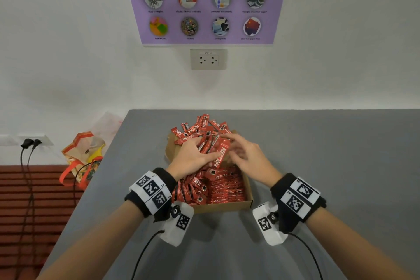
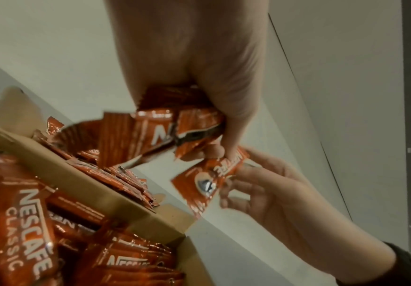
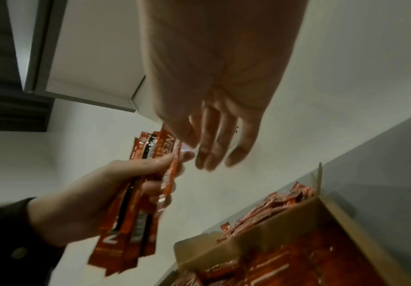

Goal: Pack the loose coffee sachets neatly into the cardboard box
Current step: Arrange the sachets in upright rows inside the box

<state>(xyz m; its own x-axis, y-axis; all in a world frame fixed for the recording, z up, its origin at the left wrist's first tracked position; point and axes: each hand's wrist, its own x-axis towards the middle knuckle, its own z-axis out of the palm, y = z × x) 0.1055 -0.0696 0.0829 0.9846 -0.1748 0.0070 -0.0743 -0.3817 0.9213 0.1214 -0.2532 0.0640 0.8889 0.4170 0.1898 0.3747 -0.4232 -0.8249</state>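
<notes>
Head view: the left hand (image 1: 189,159) grips a bundle of red sachets (image 1: 218,154) above the far half of the cardboard box (image 1: 248,191), which sits on the grey worktop (image 1: 329,154). The right hand (image 1: 247,157) is just beside the bundle, fingers loosely extended. Packed sachets (image 1: 225,186) fill the near half of the box; loose sachets (image 1: 200,127) lie piled at its far end. Left wrist view: the left hand's fingers (image 2: 226,108) curl round the bundle, and the right hand (image 2: 280,193) touches 1 sachet (image 2: 207,181). Right wrist view: the right hand's fingers (image 3: 214,139) are relaxed and holding nothing, close to the bundle's top.
</notes>
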